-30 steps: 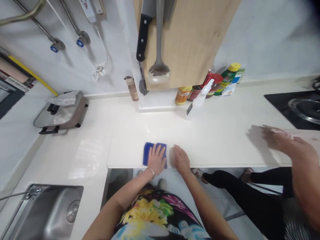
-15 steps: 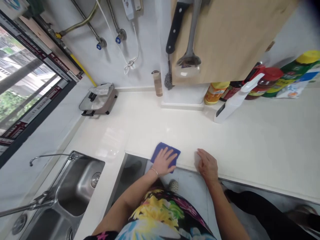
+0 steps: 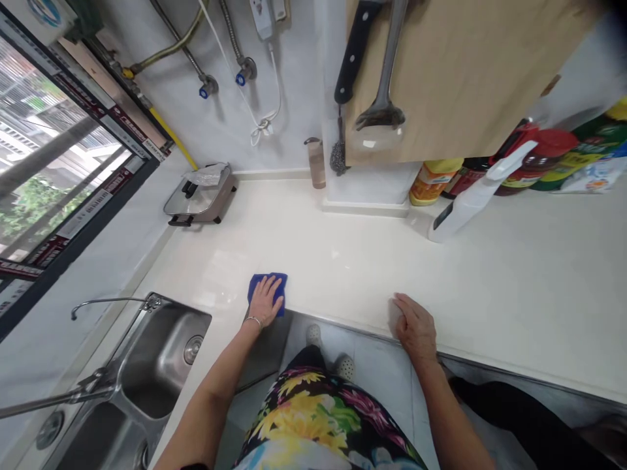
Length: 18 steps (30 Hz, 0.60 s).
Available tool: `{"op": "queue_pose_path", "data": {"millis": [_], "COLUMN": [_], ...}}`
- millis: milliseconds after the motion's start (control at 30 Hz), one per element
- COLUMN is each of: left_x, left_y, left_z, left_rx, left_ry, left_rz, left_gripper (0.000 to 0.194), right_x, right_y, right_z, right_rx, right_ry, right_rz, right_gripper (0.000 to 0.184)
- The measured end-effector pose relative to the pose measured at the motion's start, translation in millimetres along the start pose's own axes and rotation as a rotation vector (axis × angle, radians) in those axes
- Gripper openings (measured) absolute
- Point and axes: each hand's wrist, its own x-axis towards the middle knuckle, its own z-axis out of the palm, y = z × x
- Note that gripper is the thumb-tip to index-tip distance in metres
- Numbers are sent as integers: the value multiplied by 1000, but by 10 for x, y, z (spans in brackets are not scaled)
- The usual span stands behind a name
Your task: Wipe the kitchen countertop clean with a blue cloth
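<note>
White counter (image 3: pixel 313 251); left hand (image 3: pixel 264 302) spread on cloth (image 3: pixel 254 284); right hand (image 3: pixel 416 328) half-curled.

Pressing down on a folded blue cloth (image 3: pixel 281 282) with the left hand (image 3: pixel 265 301), fingers spread, right at the front edge of the glossy white countertop (image 3: pixel 313 248)! Resting the loosely curled right hand (image 3: pixel 416 328) near that edge, well apart from the cloth. Spotting a slim white spray bottle (image 3: pixel 482 187) beyond, plus a two-bowl stainless-steel sink (image 3: pixel 157 375) off left.
</note>
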Motion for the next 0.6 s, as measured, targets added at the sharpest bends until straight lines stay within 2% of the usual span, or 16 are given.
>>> {"op": "queue_pose_path", "data": {"millis": [167,300,433,533,600], "left_x": [324,556,666,643,600], "left_y": [-26,-234,-417,-368,-222], "left_z": [58,22,-1,15,37], "left_rx": [-33,-49,-36,-9,4], "left_ry": [79,81,100,115,98], "left_rz": [-148,-173,-223,-199,-137], "left_gripper": [59,60,61,63,63], "right_x": [32,48,61,73,84], "right_y": [-77,-105,-132,-164,-183], "right_z": [-27,-48,-53,-48,-45], "right_rx": [-37,-25,-30,-70,-90], "right_ry": [-18,-23,-27,-21,-25], "right_rz": [20,1,7,37,50], "right_gripper": [46,46,44,41,40]}}
